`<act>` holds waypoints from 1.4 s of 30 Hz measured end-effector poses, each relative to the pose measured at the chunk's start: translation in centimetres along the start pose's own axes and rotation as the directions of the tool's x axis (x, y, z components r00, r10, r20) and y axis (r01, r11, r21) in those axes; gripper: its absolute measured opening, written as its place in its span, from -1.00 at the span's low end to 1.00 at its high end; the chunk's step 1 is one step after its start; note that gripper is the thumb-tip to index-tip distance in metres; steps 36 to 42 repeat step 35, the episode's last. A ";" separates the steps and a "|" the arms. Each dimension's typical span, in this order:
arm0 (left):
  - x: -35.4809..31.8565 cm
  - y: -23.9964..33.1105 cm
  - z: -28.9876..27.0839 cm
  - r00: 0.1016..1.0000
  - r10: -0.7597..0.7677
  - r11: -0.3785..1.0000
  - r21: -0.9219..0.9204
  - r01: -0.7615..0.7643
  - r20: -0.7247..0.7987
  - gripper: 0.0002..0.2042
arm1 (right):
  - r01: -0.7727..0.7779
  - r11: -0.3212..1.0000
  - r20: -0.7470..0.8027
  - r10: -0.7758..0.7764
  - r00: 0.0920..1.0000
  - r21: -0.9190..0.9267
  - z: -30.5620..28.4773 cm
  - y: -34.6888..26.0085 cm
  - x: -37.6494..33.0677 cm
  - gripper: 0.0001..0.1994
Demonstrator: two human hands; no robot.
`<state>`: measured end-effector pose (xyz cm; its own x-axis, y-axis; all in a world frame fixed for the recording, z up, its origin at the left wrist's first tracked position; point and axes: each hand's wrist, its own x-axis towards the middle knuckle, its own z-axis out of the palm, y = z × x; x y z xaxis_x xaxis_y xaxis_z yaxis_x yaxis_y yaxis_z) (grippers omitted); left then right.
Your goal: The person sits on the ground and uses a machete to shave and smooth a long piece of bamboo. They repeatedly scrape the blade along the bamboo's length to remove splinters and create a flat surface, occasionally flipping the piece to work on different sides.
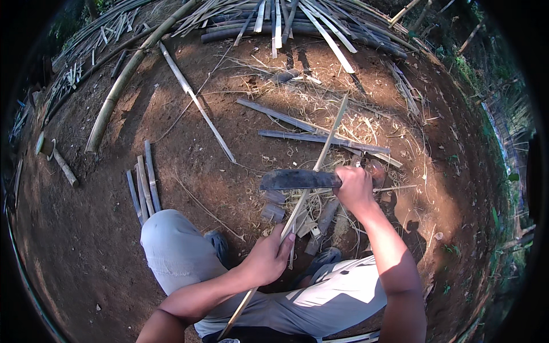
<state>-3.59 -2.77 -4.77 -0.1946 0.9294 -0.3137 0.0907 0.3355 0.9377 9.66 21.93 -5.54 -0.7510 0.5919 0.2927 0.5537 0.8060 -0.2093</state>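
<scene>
My left hand (266,257) is closed around a long, pale bamboo strip (326,150), which slants from my lap up and away to the right. In my right hand (355,188) is the handle of a machete, gripped in a fist. The machete's broad dark blade (298,179) points left and lies across the strip, beyond my left hand. Whether the edge touches the strip I cannot tell. Beneath the blade, curled shavings and short bamboo offcuts (273,212) lie on the soil between my feet.
Split bamboo pieces (309,136) lie just ahead on the brown dirt ground (194,171). Several strips (150,177) stand beside my left knee. A long bamboo pole (123,86) slants at the far left. Piles of split bamboo (277,26) spread across the back. Plants border the right side.
</scene>
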 end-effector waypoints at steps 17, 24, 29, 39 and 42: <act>-0.2 -1.5 -0.9 0.997 0.056 0.998 0.002 -0.056 -0.043 -0.76 | 0.209 0.978 0.072 -0.209 0.975 0.000 0.2 -6.7 -1.2 -0.88; -0.4 -1.3 -0.1 1.000 0.000 1.000 -0.019 0.000 0.020 -0.72 | -0.152 0.985 0.122 0.161 0.979 -0.080 -1.5 -1.4 0.9 -0.92; -1.4 -0.7 -0.3 0.987 -0.024 1.000 -0.015 0.027 0.159 -0.75 | -0.352 0.933 -0.001 0.353 0.936 -0.069 -1.8 7.4 2.7 -0.88; -0.8 -2.3 0.2 0.989 -0.017 0.997 -0.066 0.027 0.150 -0.75 | -0.081 0.996 0.058 0.084 0.995 -0.048 -2.0 2.6 0.3 -0.97; -0.8 -2.3 0.2 0.989 -0.017 0.997 -0.066 0.027 0.150 -0.75 | -0.081 0.996 0.058 0.084 0.995 -0.048 -2.0 2.6 0.3 -0.97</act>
